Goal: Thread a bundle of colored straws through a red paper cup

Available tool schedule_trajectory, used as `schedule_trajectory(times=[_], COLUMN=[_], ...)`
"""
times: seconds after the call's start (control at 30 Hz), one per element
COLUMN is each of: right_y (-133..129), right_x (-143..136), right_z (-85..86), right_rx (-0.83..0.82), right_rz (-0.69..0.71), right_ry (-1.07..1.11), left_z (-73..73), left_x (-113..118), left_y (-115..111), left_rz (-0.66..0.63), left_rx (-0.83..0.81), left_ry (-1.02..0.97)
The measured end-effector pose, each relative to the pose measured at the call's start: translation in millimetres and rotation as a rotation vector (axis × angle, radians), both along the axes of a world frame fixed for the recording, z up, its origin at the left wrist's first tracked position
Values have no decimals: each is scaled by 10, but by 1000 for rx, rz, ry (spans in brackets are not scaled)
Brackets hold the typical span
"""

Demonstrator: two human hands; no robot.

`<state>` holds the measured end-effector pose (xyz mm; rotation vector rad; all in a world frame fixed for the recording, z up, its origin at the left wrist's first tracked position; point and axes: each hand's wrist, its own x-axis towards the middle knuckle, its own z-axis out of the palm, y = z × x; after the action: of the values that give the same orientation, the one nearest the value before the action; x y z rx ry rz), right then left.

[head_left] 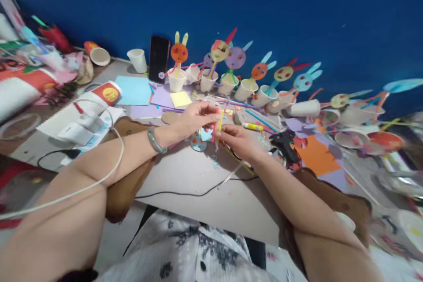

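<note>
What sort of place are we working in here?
Probably a craft worktable, judging by the orange rabbit face above a paper cup, the light-blue paper sheet and the orange paper sheet.

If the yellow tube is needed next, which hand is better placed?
Probably the right hand: it is nearer the yellow tube, with the left hand farther off. Both hold the strips, so it may need freeing.

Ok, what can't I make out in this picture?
- Pink and yellow strips: head view, gripped parts hidden by the fingers.
- Light-blue paper piece: tip cut off by the head view's right edge.
- Black object: head view, too blurred to identify surely.
- Yellow tube: head view, label too small.
</note>
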<state>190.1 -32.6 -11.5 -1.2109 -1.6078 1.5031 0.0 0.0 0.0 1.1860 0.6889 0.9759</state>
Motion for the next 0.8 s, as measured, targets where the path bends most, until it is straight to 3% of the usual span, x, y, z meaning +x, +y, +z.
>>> schedule_trajectory(times=[0.17, 0.43, 0.8], right_y=[-16, 52, 24], right_x=[26, 116, 94], right_z=[-21, -149, -24], right_rx=[-5, -50, -36], right_rz=[9, 45, 96], right_ry=[-8, 54, -15], left_z=[-29, 56, 14], left_x=[12, 8, 15], left_y=[17, -27, -13], left_rz=[-4, -12, -34], left_rx=[5, -66, -32], left_ry=[61, 124, 116])
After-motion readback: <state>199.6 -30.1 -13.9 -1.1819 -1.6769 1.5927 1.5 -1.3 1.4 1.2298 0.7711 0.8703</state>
